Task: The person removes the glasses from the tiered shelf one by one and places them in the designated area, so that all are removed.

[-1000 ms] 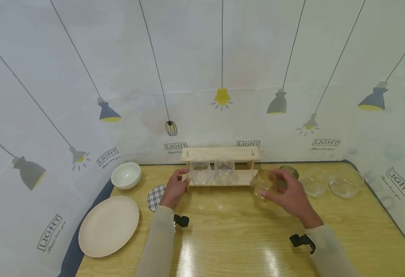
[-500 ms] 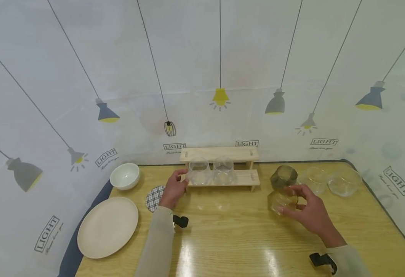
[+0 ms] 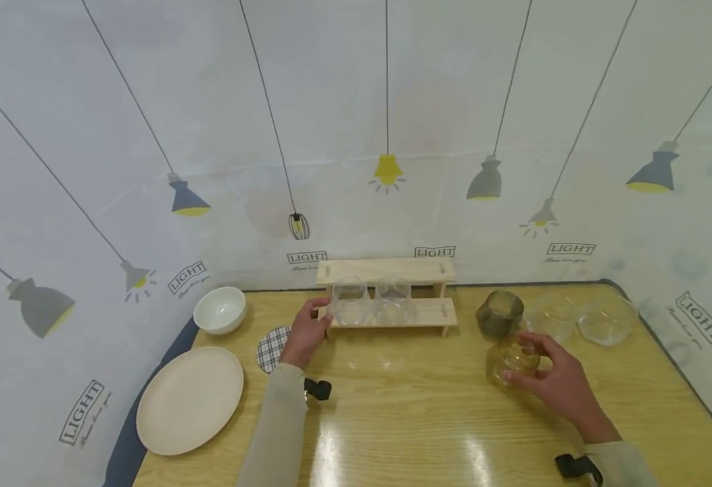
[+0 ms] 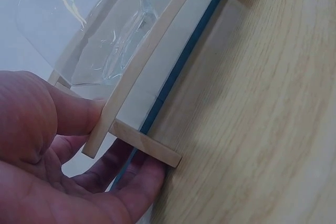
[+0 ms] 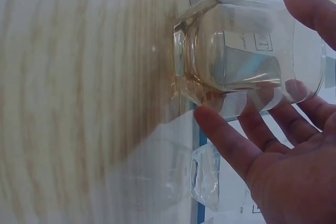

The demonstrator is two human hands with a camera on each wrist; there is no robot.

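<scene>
Head view: over the last second the right hand (image 3: 553, 379) carries the amber glass (image 3: 512, 357) away from the right end of the wooden rack (image 3: 386, 311) and down to the bench (image 3: 404, 419), near the front of the dark glass (image 3: 500, 312). The amber glass now stands on the wood, upright as far as the head view shows, so the move off the rack side looks finished; whether the hand is letting go cannot be told yet. Right wrist view: fingers (image 5: 231, 140) are curved around the glass wall, thumb on the far side, a loose wrap rather than a tight squeeze, palm facing the glass. The forearm comes in from the lower right, sleeve low over the bench. The left hand (image 3: 307, 333) has not shifted: it grips the left end of the rack, thumb on the lower shelf edge and fingers under the end piece in the left wrist view, beside a clear glass (image 4: 100, 30) standing on that shelf. Two clear bowls (image 3: 581, 318) sit well to the right.
</scene>
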